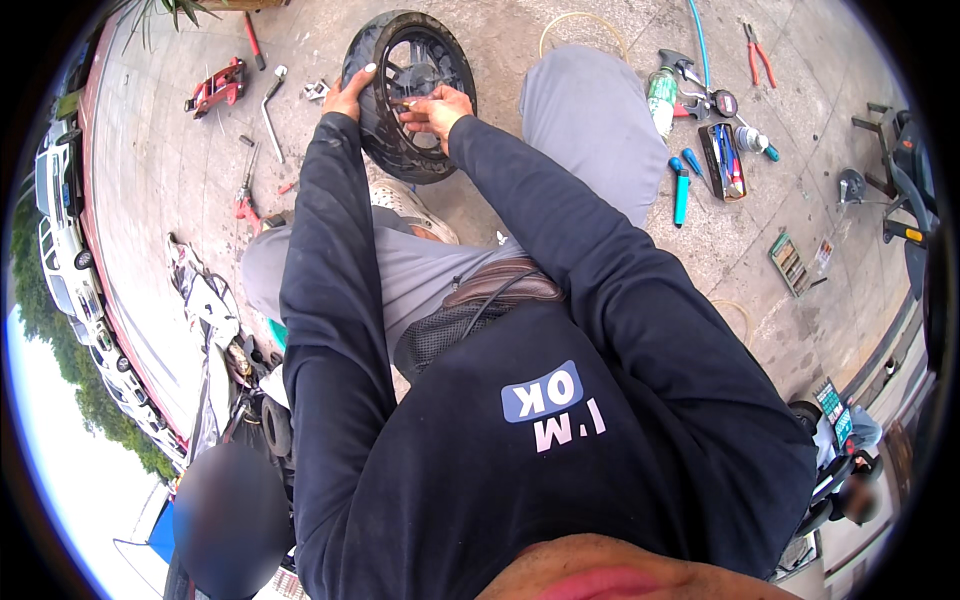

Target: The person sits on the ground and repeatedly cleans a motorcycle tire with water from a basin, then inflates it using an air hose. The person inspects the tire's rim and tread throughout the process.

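Note:
A motorcycle wheel with a black tyre (pixel 380 150) and dark spoked rim (pixel 408 62) stands tilted on the ground at my feet. My left hand (pixel 348 97) grips the tyre's left side, thumb up on the tread and the other fingers mostly hidden. Over the rim's right side, my right hand (pixel 440 110) is closed, its fingertips pinched together toward the spokes. Something small and reddish seems to show at those fingertips, too small to name.
Left of the wheel lie a red floor jack (pixel 217 88), a wrench (pixel 270 112) and a red-handled tool (pixel 253 42). To the right are a green bottle (pixel 661 100), a tool box (pixel 722 160), screwdrivers (pixel 681 192), red pliers (pixel 759 56) and a bit set (pixel 790 263).

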The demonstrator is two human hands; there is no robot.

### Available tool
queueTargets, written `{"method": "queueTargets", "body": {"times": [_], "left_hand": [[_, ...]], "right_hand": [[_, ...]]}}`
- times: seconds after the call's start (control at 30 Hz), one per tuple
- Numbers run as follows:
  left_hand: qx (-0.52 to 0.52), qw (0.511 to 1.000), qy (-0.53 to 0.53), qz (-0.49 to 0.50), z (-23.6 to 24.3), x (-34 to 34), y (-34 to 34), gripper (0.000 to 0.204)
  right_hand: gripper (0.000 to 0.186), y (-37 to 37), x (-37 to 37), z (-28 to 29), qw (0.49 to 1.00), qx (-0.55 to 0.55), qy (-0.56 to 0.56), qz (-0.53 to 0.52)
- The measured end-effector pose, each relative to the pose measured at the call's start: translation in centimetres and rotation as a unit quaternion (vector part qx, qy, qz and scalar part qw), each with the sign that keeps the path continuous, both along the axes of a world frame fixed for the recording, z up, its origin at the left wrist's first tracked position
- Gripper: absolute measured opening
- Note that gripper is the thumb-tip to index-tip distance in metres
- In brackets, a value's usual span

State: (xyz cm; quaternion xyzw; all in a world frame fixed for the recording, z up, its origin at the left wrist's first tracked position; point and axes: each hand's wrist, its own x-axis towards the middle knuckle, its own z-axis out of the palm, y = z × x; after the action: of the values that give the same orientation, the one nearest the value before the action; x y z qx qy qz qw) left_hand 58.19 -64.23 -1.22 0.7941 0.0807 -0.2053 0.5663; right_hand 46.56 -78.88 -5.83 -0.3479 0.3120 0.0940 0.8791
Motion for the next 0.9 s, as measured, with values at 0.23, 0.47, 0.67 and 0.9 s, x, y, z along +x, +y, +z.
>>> {"method": "queueTargets", "body": {"times": [0.23, 0.47, 0.67, 0.9], "left_hand": [[-0.026, 0.998, 0.057, 0.007, -2.1, 1.4, 1.7, 0.067], [-0.014, 0.998, 0.054, 0.002, -2.0, 1.6, 1.7, 0.068], [-0.021, 0.998, 0.066, 0.003, -2.1, 2.0, 1.4, 0.069], [-0.018, 0.998, 0.052, 0.0, -2.6, 2.3, 1.6, 0.07]], "right_hand": [[0.018, 0.2, 0.0, 0.2, 1.0, 0.002, 0.002, 0.005], [0.014, 0.4, 0.1, 0.0, 1.0, 0.012, 0.005, -0.018], [0.012, 0.3, 0.1, 0.1, 0.999, 0.022, 0.003, -0.026], [0.018, 0.0, 0.2, 0.1, 1.0, 0.005, 0.002, -0.001]]}}
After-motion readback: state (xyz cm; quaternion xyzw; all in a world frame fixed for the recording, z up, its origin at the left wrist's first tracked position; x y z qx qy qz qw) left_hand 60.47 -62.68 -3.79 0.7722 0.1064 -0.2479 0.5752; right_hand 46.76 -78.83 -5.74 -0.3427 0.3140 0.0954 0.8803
